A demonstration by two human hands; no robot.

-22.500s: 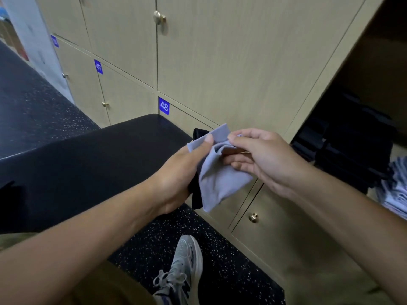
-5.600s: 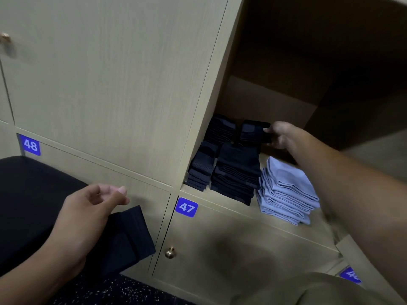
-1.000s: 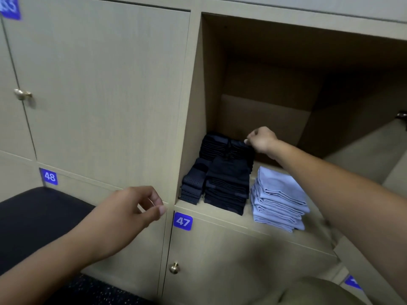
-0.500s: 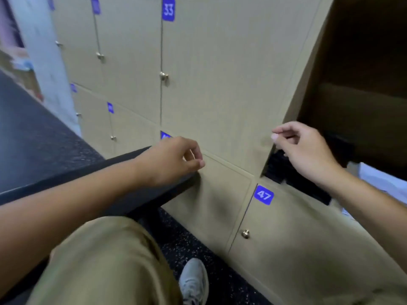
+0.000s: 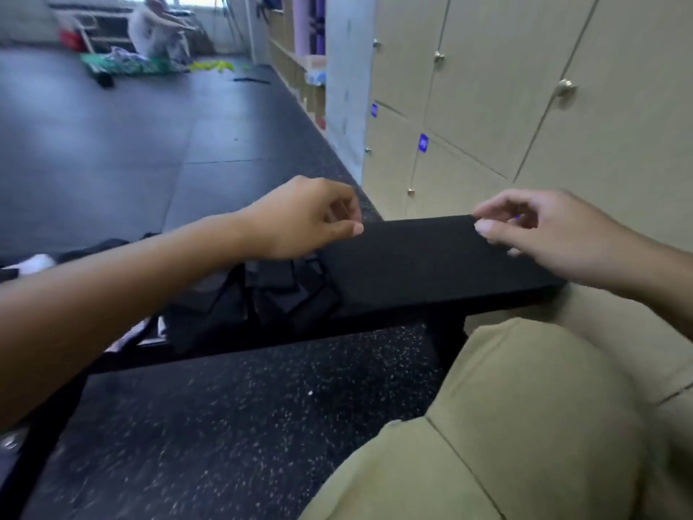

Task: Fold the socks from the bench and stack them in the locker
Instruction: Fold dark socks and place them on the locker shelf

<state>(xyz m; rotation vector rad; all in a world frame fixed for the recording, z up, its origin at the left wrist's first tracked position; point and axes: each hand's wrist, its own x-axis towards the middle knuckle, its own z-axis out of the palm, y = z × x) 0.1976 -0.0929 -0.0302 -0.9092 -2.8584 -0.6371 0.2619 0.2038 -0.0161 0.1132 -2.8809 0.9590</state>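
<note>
A heap of dark socks [image 5: 285,290] lies on the black bench [image 5: 420,264], partly under my left forearm, with some pale fabric [image 5: 33,262] at its left end. My left hand [image 5: 303,219] hovers over the heap with loosely curled fingers and holds nothing. Over the bare right end of the bench, my right hand [image 5: 543,234] floats with relaxed fingers, also empty. The open locker with the stacked socks is out of view.
Closed beige lockers [image 5: 506,88] with small knobs and blue number tags line the right. Speckled black floor [image 5: 225,418] runs under the bench. My knee in khaki trousers [image 5: 525,425] fills the lower right. A person sits far back by scattered items [image 5: 157,31].
My view has swung left, from the open locker to the bench. My right hand has come away from the locker and both empty hands are now over the bench.
</note>
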